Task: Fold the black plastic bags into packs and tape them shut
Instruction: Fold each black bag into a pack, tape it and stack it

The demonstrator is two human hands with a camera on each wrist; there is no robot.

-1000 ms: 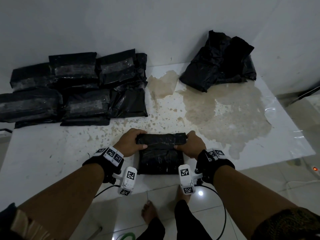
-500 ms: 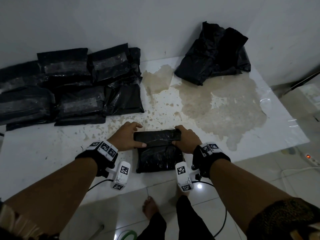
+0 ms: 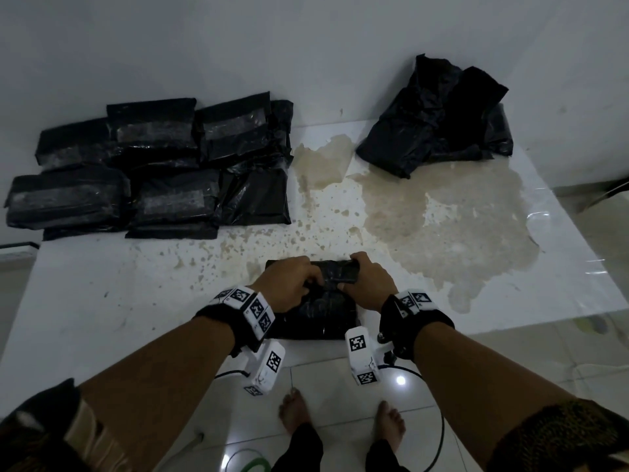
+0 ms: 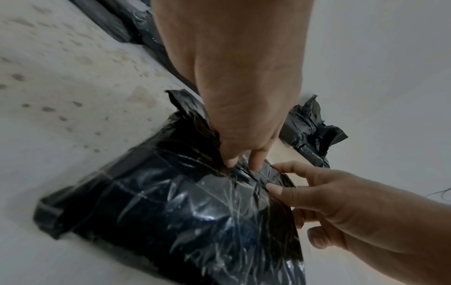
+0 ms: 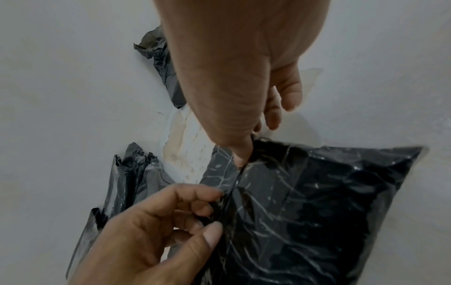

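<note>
Two big groups of black plastic sit at the back of the table (image 3: 102, 301): a stack of taped packs (image 3: 153, 172) far left against the wall, and a loose heap of unfolded bags (image 3: 439, 120) far right, well apart from each other. W/ those out of the way, the pack in hand (image 3: 316, 311) lies at the near edge, centre, between both wrists.

Left hand (image 3: 289, 284) has fingers curled, thumb and fingertips pinching the folded-over flap along the pack's far edge. Right hand (image 3: 369, 284) does the same from the other side, thumb on top, fingers tucked behind the flap. Both are gripping plastic, neither is flat.

Step looks like rolling the top flap down, approx. the last fold before tape. To do it well: keep both pinches level so the fold stays square, pull taut towards the body to squeeze air out, then pin w/ one hand. No tape roll is visible, so I can't say where it'll come from.
</note>
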